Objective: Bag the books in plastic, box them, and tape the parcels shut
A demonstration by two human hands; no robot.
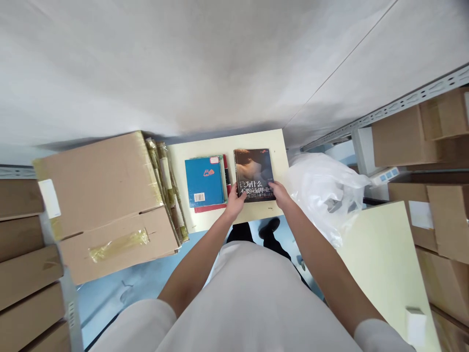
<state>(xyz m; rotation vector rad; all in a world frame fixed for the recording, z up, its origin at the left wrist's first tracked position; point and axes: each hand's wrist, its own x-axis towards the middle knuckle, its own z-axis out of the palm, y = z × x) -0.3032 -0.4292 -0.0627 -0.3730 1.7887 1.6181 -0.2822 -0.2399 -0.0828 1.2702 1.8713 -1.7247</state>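
A dark-covered book (254, 168) with white lettering is held by its lower part between my two hands, over the right half of a pale table. My left hand (235, 201) grips its lower left corner, thumb on the cover. On the right edge, my right hand (280, 193) is closed with the thumb over the front. Left of it lies a small pile of books, a blue book (203, 182) with a barcode on top. Red and green edges of the books below stick out. Whether the dark book touches the table, I cannot tell.
Flattened cardboard boxes (102, 190) are stacked at the table's left end. A white plastic bag (322, 188) bulges at the right, beside a second pale tabletop (388, 264). Shelves of cartons (399, 137) stand on both sides. The pale table (179, 151) backs onto a wall.
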